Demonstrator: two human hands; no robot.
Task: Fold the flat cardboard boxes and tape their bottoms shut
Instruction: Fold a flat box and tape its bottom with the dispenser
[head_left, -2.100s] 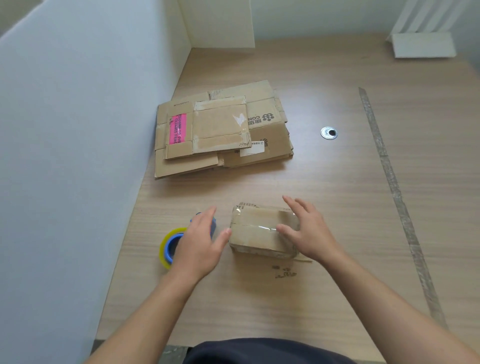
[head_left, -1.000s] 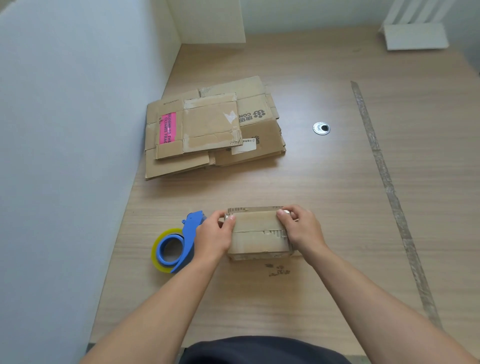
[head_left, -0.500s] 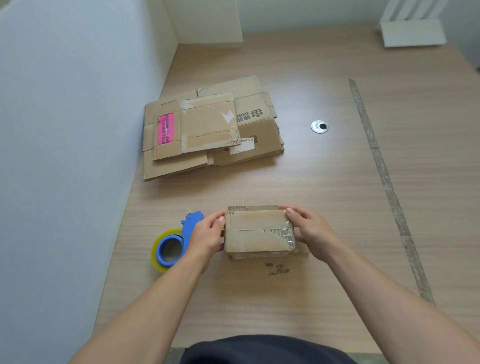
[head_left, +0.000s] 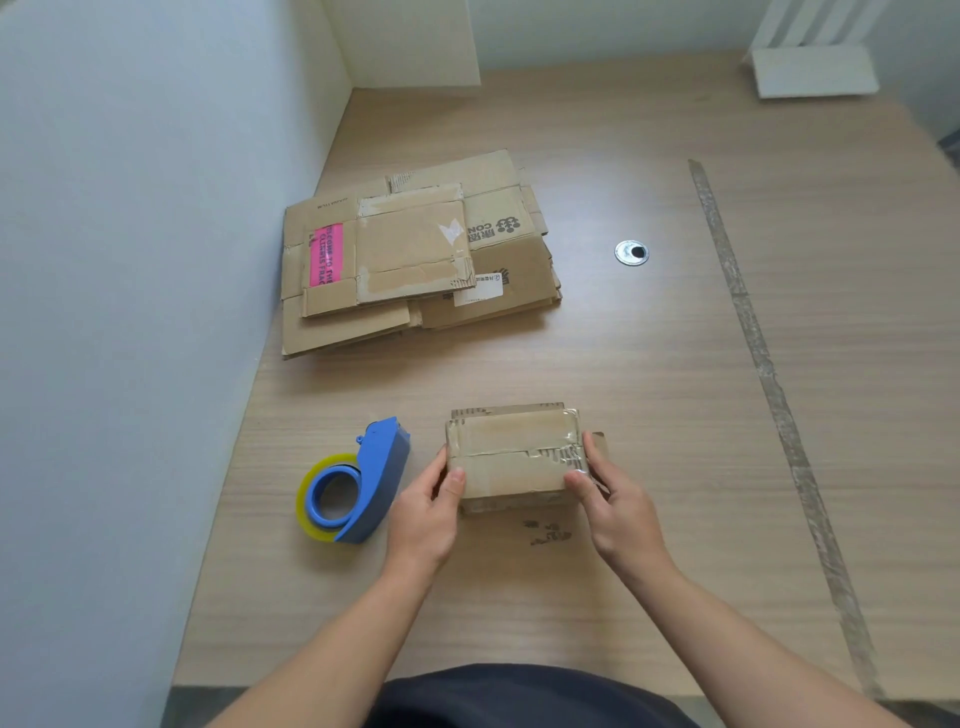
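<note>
Wood-grain table (head_left: 649, 395) fills most of my view, with a pale wall (head_left: 130, 312) running down the left of the frame and a white corner at top centre. Down the right side a strip of old clear tape (head_left: 763, 364) is stuck along the tabletop, and a small metal grommet (head_left: 631, 253) sits left of it in the upper middle.

At centre frame I see the box (head_left: 511, 454), folded up and resting on the table with its taped face upward; glossy tape runs along the seam between the flaps and wrinkles toward the right edge. The left hand (head_left: 423, 512) is clamped on the box's left end, thumb on the top face near the lower left corner. The right hand (head_left: 615, 501) grips the right end, thumb on the lower right corner over the wrinkled tape, fingers wrapped behind the side. The hands are apart, with the box between them.

Just left of the left hand lies the dispenser (head_left: 358, 480), blue with a yellowish roll, on its side and not touched by either hand.

In the upper left of the table, against the wall, I see the stack (head_left: 415, 254) of flat boxes, the top one bearing a pink label (head_left: 325, 254).

Some dark printed marks (head_left: 548, 532) show on the table just below the box.
</note>
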